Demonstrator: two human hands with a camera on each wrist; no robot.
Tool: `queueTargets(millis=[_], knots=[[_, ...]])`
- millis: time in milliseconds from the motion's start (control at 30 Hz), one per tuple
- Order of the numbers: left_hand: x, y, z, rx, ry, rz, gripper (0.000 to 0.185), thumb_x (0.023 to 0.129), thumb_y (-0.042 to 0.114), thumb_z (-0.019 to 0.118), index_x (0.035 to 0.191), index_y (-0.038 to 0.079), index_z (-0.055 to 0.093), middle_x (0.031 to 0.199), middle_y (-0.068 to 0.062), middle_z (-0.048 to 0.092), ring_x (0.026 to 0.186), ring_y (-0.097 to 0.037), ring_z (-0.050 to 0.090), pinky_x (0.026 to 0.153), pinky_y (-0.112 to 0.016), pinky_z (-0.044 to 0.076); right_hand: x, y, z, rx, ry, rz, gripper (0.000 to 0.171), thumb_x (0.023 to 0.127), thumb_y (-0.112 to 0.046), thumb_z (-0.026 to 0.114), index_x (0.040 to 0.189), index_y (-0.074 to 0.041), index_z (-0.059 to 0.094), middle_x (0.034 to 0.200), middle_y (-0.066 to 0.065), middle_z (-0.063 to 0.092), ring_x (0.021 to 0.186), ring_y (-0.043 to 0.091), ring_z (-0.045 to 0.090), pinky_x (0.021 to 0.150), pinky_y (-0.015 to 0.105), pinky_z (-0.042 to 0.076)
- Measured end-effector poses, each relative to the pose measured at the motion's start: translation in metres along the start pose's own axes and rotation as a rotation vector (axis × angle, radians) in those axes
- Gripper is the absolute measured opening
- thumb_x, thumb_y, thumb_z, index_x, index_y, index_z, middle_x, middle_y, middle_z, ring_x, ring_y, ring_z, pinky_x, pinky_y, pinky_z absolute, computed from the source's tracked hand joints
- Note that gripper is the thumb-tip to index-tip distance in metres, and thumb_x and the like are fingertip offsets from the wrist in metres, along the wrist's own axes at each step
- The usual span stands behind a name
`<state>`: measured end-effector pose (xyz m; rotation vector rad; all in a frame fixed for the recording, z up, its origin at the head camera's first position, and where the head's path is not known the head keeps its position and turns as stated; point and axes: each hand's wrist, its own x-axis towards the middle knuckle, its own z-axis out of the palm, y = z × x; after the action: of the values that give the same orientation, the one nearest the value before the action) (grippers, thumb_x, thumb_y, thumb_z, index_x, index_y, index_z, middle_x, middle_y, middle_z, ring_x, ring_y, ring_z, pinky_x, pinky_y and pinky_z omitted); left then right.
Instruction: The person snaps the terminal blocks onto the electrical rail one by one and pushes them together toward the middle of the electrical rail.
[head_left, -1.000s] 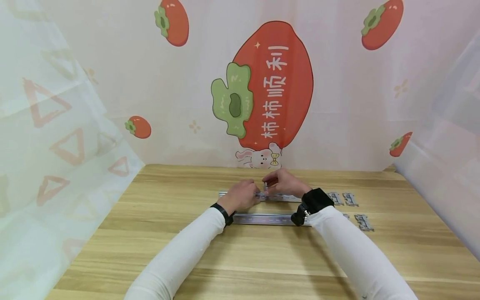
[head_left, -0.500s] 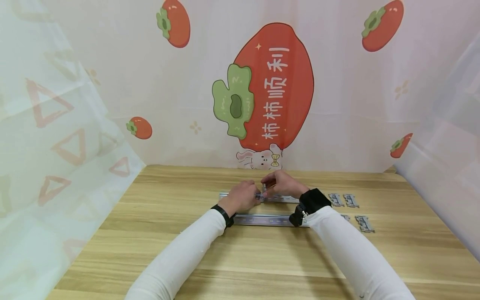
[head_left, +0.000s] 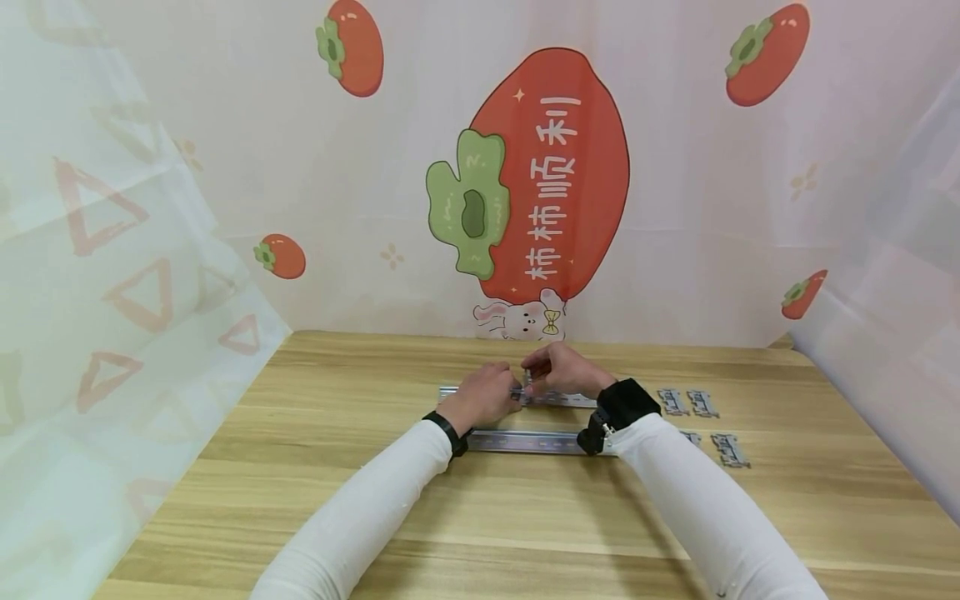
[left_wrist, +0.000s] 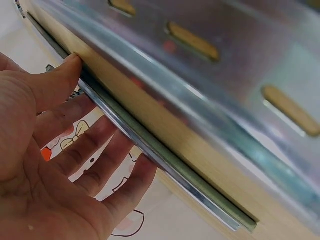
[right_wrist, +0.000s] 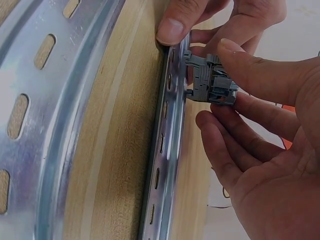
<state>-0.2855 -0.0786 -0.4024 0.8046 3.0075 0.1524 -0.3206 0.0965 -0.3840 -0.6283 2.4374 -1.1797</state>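
My left hand (head_left: 483, 396) grips the far slotted metal DIN rail (head_left: 566, 400), its thumb on the near edge and its fingers along the far side, as the left wrist view shows. Just right of it, my right hand (head_left: 566, 369) pinches a grey DIN-rail terminal block (right_wrist: 207, 80) between thumb and fingers. In the right wrist view the block's clip feet are right at the rail's face, close to the left thumb. A second slotted rail (head_left: 525, 442) lies parallel on the near side, partly hidden under the right wrist.
To the right on the wooden table (head_left: 480, 533) lie several grey terminal blocks (head_left: 702, 403) in two rows, one partly hidden by the right sleeve (head_left: 690, 492). A printed curtain (head_left: 337, 183) hangs behind the table's back edge.
My right hand has shifted slightly left with the terminal block, bringing it closer to the left hand and lower at the rail. The left hand stays on the rail.
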Motion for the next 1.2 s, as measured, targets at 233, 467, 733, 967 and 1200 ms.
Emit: queueTargets(millis=[233,467,733,967,1200], knots=[[0.0001,0.0002,-0.0005,0.001,0.001,0.007,0.021,0.087,0.035,0.066,0.095,0.017,0.072,0.094,-0.001,0.056,0.088,-0.020,0.054,0.073,-0.036,0.050,0.0011,0.0021,0.0005,-0.009,0.003,-0.005,0.047,0.077,-0.002,0.075,0.120,0.004,0.059,0.106,0.013,0.064,0.086,0.021,0.057,0.081,0.031,0.051],[0.0002,0.0003,0.0003,0.015,0.001,0.005,0.024,0.086,0.036,0.067,0.099,0.017,0.073,0.093,-0.001,0.055,0.089,-0.021,0.054,0.074,-0.036,0.049,0.0015,0.0018,0.0006,-0.040,0.007,-0.016,0.047,0.076,-0.003,0.076,0.119,0.004,0.060,0.105,0.012,0.064,0.086,0.020,0.057,0.082,0.031,0.050],[0.0006,0.0001,0.0018,0.017,-0.002,0.003,0.025,0.087,0.037,0.065,0.101,0.018,0.072,0.097,-0.002,0.057,0.092,-0.022,0.054,0.077,-0.037,0.049,0.0009,0.0001,0.0004,-0.052,-0.004,0.006,0.044,0.075,-0.002,0.076,0.117,0.003,0.061,0.103,0.012,0.063,0.084,0.022,0.054,0.080,0.031,0.049],[0.0003,0.0012,0.0016,-0.003,0.007,0.002,0.022,0.087,0.035,0.066,0.096,0.017,0.073,0.095,-0.002,0.057,0.087,-0.020,0.054,0.074,-0.034,0.049,0.0018,0.0012,0.0015,-0.121,-0.012,-0.018,0.041,0.075,-0.002,0.077,0.114,0.002,0.063,0.100,0.010,0.064,0.084,0.023,0.055,0.079,0.030,0.050],[-0.0002,0.0013,0.0011,-0.006,0.016,-0.010,0.021,0.087,0.035,0.066,0.089,0.015,0.071,0.092,-0.001,0.056,0.084,-0.019,0.053,0.071,-0.033,0.049,-0.0002,0.0006,0.0046,-0.195,0.007,-0.046,0.042,0.072,-0.009,0.081,0.110,0.000,0.066,0.095,0.007,0.065,0.081,0.020,0.055,0.077,0.030,0.050]])
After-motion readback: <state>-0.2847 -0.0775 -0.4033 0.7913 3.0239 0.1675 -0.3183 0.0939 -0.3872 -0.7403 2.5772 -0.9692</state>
